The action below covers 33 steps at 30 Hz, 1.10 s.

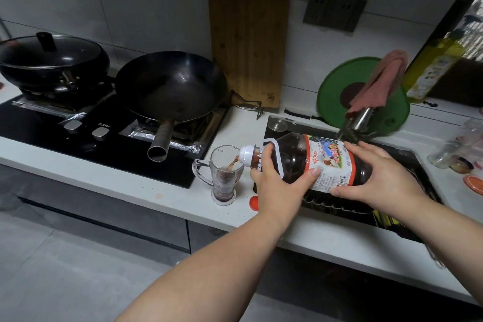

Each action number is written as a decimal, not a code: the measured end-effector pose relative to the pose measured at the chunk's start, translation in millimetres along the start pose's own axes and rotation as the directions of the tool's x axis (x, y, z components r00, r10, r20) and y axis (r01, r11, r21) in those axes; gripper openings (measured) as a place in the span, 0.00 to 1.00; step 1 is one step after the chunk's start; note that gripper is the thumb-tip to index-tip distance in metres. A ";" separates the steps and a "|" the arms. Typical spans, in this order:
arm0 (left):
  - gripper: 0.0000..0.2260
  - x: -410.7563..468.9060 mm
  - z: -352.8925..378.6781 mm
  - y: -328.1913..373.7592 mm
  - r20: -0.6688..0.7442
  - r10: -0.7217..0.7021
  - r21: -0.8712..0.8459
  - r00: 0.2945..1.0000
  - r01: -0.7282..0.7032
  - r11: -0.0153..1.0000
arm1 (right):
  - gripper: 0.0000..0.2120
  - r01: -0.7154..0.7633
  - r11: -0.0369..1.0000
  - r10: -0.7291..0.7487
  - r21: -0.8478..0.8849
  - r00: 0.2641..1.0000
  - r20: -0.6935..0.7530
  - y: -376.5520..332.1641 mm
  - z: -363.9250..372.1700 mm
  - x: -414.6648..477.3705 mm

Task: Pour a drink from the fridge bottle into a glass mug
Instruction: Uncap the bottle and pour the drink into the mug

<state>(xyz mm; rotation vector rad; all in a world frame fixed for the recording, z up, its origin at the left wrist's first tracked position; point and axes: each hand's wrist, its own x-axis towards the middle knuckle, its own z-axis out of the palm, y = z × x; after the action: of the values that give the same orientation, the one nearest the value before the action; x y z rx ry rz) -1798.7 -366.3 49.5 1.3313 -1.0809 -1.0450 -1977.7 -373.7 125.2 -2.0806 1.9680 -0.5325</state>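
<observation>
A large plastic bottle [326,158] of dark red drink with a white and red label lies tipped on its side, neck pointing left. My left hand [277,180] grips it near the neck and handle. My right hand [376,178] holds its base from below and behind. A dark stream runs from the white spout into a tall glass mug [223,175] standing upright on the white counter, handle to the left. The mug holds dark liquid in its lower part. A red cap [254,202] lies on the counter beside the mug's foot.
A wok [170,86] and a lidded black pan [52,57] sit on the hob at left; the wok's handle juts toward the mug. The sink [407,154] with its tap [358,120] lies under the bottle. A wooden board [248,47] and green lid [332,89] lean on the wall.
</observation>
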 end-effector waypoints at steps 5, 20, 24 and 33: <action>0.45 0.1 0.5 0.6 0.008 -0.012 -0.010 1.000 0.012 1.000 | 0.51 0.000 1.000 0.000 -0.004 1.000 0.004 0.7 -0.4 0.4; 0.44 0.8 -0.4 5.0 -0.016 -0.010 -0.032 1.000 0.009 0.999 | 0.51 0.009 1.000 -0.009 -0.023 1.000 -0.001 -0.8 -2.8 4.6; 0.45 1.1 -0.9 6.7 -0.014 -0.010 -0.041 1.000 0.009 0.999 | 0.51 0.006 1.000 -0.006 -0.020 1.000 0.001 -1.6 -3.4 5.5; 0.44 1.9 -0.4 7.7 -0.027 0.011 -0.044 1.000 -0.013 0.999 | 0.51 0.012 0.999 -0.013 -0.035 1.000 -0.013 -3.5 -5.8 6.6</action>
<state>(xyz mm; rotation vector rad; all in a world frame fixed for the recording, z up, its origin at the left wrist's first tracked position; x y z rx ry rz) -1798.2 -368.1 57.2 1.2987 -1.0388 -1.0335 -1976.7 -379.5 132.7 -2.1165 1.9868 -0.5191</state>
